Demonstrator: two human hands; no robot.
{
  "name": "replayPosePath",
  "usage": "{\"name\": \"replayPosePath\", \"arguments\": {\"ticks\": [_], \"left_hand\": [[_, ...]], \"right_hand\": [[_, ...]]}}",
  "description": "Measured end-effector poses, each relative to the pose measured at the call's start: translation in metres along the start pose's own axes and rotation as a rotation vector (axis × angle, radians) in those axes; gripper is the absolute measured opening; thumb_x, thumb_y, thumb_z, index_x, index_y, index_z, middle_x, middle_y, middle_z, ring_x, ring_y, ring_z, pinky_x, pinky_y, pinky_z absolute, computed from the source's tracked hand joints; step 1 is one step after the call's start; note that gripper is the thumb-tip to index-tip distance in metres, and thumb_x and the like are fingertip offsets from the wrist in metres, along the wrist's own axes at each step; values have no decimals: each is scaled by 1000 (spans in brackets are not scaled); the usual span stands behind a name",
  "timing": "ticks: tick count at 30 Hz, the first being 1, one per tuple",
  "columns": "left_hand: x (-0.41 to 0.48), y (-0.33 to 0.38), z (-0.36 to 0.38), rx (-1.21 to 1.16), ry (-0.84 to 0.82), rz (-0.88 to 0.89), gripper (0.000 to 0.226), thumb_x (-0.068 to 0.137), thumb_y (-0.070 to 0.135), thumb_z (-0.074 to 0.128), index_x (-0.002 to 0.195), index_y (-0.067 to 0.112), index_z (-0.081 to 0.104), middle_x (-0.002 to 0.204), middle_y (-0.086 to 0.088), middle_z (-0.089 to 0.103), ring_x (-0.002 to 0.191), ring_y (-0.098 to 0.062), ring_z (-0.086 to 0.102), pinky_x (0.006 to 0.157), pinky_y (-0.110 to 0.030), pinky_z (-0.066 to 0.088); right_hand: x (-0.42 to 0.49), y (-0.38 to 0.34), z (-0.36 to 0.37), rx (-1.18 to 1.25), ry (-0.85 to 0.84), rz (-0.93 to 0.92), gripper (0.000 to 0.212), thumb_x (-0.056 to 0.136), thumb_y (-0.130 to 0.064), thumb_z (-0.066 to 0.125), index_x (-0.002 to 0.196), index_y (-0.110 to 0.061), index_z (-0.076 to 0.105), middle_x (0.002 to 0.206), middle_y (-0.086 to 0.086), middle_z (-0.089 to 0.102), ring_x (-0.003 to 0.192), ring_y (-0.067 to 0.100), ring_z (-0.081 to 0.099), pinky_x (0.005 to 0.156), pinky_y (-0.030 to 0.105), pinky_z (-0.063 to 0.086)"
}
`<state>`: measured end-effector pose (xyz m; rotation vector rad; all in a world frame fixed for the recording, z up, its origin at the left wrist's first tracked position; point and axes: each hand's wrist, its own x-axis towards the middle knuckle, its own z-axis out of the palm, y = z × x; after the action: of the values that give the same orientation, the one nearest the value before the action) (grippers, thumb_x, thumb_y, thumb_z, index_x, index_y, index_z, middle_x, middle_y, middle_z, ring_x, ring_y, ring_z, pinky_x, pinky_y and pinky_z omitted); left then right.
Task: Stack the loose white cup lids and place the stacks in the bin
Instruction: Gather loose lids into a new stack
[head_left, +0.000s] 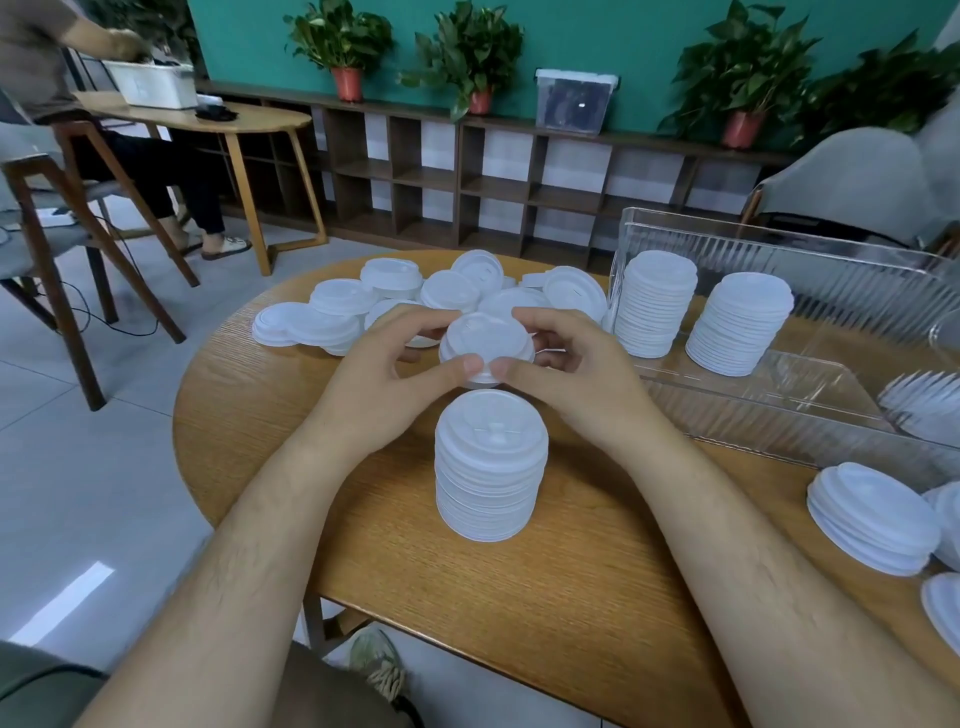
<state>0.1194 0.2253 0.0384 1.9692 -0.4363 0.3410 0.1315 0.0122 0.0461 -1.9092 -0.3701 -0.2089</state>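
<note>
Fingers (457, 366) of the left hand (384, 384) and right hand (566, 374) curl round a few nested lids (485, 343), thumbs pinching the near rim, just beyond the tall stack (491, 467). Around that stack spreads a rounded wood-grain worktop (545, 597). Right of the stack sits a clear ribbed bin (841, 280) with two stacks (657, 312) inside. Beyond the stack, loose lids (363, 306) of smooth white domed plastic lie heaped, partly hidden by the hands. Embossing on the stack's top is too faint to read.
</note>
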Motion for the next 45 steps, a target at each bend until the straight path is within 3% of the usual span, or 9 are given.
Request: {"name": "replayPosePath", "arguments": {"ticks": [8,13,17,24,31,34,37,40,45], "left_hand": [[-17,23,-14,-67,-21,53,39,83,35,80,119,29,69,121,12,66,121,-14,59,102,-50,47],[-30,31,-24,-36,-120,102,44,72,43,81,111,26,70,115,8,70,117,-18,61,100,-41,46],[-36,29,-27,-35,-180,93,47,66,46,82,108,27,71,112,6,71,113,-15,61,99,-29,45],[-34,27,-22,-26,-218,94,48,65,47,82,108,27,72,111,8,71,113,-15,61,97,-24,43],[-33,22,-21,-13,-277,58,49,65,47,82,108,27,72,113,11,72,111,-8,62,94,-20,45],[-30,18,-20,-112,-221,51,48,73,45,76,114,20,70,116,4,71,113,-14,63,96,-23,47],[-21,11,-12,-162,-2,33,34,89,37,68,115,16,70,116,0,70,113,-13,64,95,-23,50],[-2,0,3,-9,143,-36,17,96,24,68,112,24,69,113,8,69,107,-3,63,91,-19,50],[19,-18,18,201,10,-192,27,98,27,64,124,19,63,120,0,63,112,-14,60,101,-36,49]], "right_hand": [[-10,-38,-23,-8,-211,-24,49,75,-26,88,118,-26,67,119,-9,65,109,12,63,96,40,55],[-14,-53,-37,-80,-444,-22,54,66,-33,90,115,-27,68,113,-8,69,109,20,62,96,49,52],[-17,-56,-36,-154,-554,47,56,64,-31,95,113,-27,68,111,-10,67,97,4,62,91,43,54],[-21,-59,-39,-194,-577,100,54,68,-19,92,115,-24,66,102,-15,63,80,-9,57,81,27,51],[-18,-52,-36,-226,-626,138,56,70,-23,93,117,-24,64,105,-15,64,86,-8,58,79,21,47],[-14,-49,-39,-112,-558,133,46,74,-38,84,116,-26,67,109,-7,67,91,-3,61,84,23,51],[-6,-35,-26,-5,-224,107,19,95,-30,68,114,-28,68,111,-5,69,87,2,63,80,24,53],[2,-4,-1,-245,39,50,19,99,-30,62,117,-27,66,107,-13,65,87,9,63,78,21,49],[7,32,22,-500,-144,22,37,99,-28,62,135,-20,56,108,-6,55,81,1,54,72,16,39]]}}
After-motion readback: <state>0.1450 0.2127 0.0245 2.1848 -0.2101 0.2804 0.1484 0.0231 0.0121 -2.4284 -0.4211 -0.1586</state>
